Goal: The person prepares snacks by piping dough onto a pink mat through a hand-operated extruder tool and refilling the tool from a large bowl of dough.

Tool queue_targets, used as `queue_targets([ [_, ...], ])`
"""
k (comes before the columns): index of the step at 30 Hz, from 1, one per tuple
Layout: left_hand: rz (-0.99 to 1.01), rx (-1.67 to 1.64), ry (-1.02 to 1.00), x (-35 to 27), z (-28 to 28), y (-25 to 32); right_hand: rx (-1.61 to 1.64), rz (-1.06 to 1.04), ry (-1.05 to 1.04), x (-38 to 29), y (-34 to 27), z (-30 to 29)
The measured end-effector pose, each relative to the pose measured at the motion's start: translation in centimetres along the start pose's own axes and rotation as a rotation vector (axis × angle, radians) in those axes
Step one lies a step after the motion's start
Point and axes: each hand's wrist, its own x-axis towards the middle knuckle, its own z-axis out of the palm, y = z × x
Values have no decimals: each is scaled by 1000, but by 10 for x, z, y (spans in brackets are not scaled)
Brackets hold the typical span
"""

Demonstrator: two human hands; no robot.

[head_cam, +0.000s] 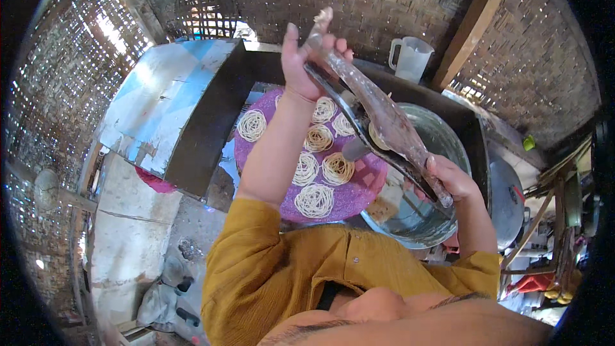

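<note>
A long wooden two-piece noodle press point(379, 101), smeared with pale dough, slants across the space before me. My left hand point(312, 60) holds its far end, thumb raised and fingers behind the wood. Around the near end is my right hand point(449, 177). Pale dough shows between the upper piece and the dark lower board point(348, 115). A greyish cylinder point(354, 150) juts from the underside. Below lies a round purple mesh-like surface point(365, 194) bearing several coils of thin noodles point(313, 200), some more yellow than others. My left forearm hides part of it.
Right of the purple surface sits a large metal basin point(459, 142) with whitish residue. A clear plastic jug point(414, 57) stands behind, by the woven bamboo wall point(384, 5). At left is a blue-and-white patterned box-like panel point(163, 101). A wooden post point(473, 24) rises at back right.
</note>
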Motion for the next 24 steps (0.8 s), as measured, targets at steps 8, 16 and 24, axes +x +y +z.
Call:
queue_targets([
  [8,2,-139,107,4,-61,-41,-325,136,181,19,11,-33],
  [16,15,-115,304,-14,-31,-50,-368,184,225,-5,-4,-23],
  [24,120,-68,132,-4,-11,-19,-465,92,298,-4,-21,-4],
])
